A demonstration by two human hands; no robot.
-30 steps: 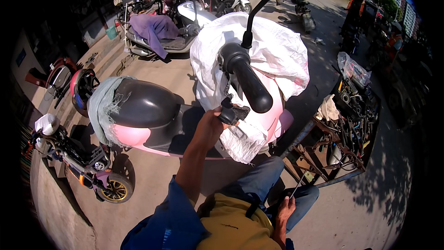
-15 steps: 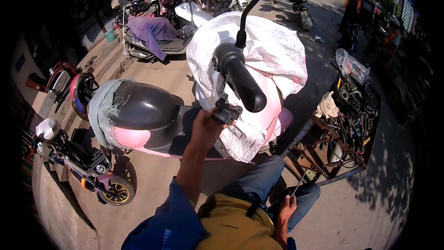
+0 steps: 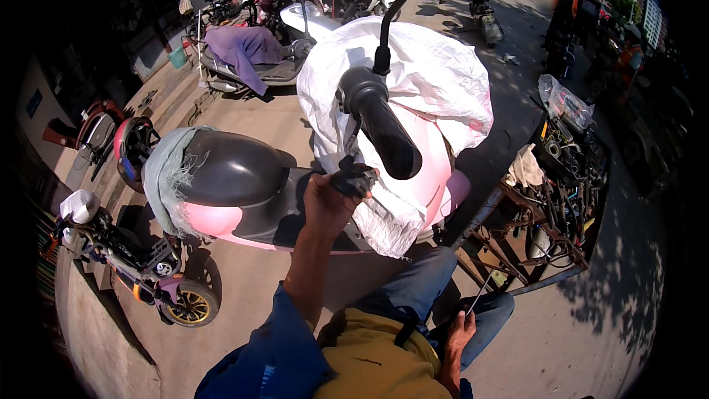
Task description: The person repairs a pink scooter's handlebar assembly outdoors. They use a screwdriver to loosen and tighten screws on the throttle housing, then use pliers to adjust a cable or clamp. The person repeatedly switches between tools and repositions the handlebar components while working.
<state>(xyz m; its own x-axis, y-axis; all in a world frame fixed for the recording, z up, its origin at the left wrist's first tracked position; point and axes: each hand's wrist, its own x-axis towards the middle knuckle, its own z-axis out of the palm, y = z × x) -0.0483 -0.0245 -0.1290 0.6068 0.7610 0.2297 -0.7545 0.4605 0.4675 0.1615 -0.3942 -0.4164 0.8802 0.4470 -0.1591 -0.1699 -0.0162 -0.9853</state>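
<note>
My left hand (image 3: 326, 207) is raised beside the pink scooter's handlebar, its fingers closed round a small, irregular black plastic part (image 3: 353, 179). Just above that part is the black handlebar grip (image 3: 389, 140), with a mirror stem (image 3: 381, 59) rising from it. A white woven sack (image 3: 443, 74) drapes over the scooter's pink front (image 3: 425, 159). Down by my knee, my right hand (image 3: 459, 336) is closed on a thin metal rod (image 3: 481, 289), perhaps a screwdriver shaft; its handle end is hidden in the hand.
On my right, a metal-framed tool cart (image 3: 550, 279) holds many loose tools and a pale rag (image 3: 525, 166). The black scooter seat (image 3: 229, 166) carries a grey-green cloth (image 3: 166, 174). Parked at the lower left is a small bike (image 3: 159, 270); a purple cloth (image 3: 244, 48) covers another scooter behind.
My left hand and the black part have shifted very slightly left. The view has moved a little. My right hand keeps the rod at my knee.
</note>
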